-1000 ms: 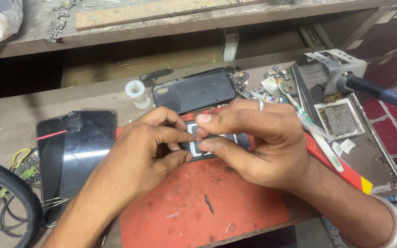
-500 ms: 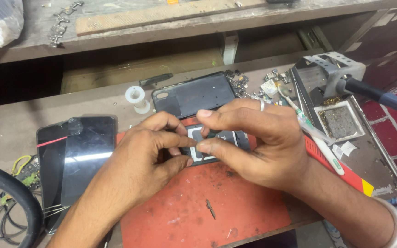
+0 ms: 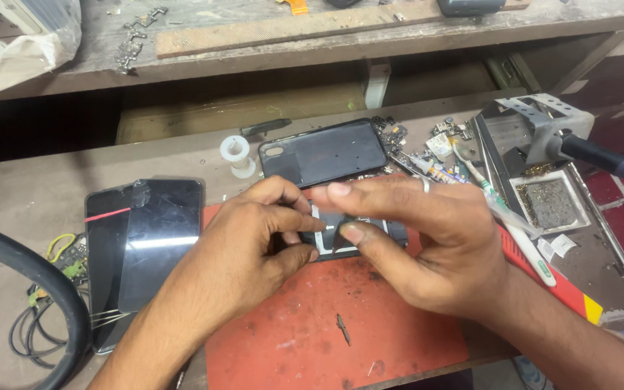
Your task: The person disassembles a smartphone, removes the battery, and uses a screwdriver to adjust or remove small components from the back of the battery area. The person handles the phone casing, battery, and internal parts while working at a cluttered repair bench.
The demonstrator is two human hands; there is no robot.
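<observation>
Two hands meet over one small dark device on a red work mat [image 3: 312, 339]. The left hand [image 3: 254, 249] curls its fingers around the near-left edge of the opened phone body [image 3: 348, 235], thumb and forefinger pinched at its upper corner. The right hand [image 3: 427, 245] covers the right part of the same phone body, thumb pressed on its middle and forefinger stretched flat above it; one ring sits on a finger of this hand. Both hands grasp the piece; neither is free.

The phone body lies at the far edge of the mat, between the two hands. What shows of it is black with a pale, angular frame or bracket; the rest is hidden by the fingers.

Counted around it: one black phone back cover [image 3: 324, 152], face down beyond the hands, with a camera cut-out at its left end; two dark glass screens [image 3: 142, 245], overlapping at the left, the lower one marked by a red stripe; one white spool [image 3: 237, 154] beside the back cover; one scatter of small circuit parts [image 3: 427, 148] at the right of the cover; one white-handled tool [image 3: 514, 224] lying slantwise; one square tray with a grey pad [image 3: 549, 204]; one metal stand [image 3: 539, 119]; one black hose [image 3: 30, 274] curving at the left; one tangle of wires [image 3: 41, 318] beside it.
</observation>
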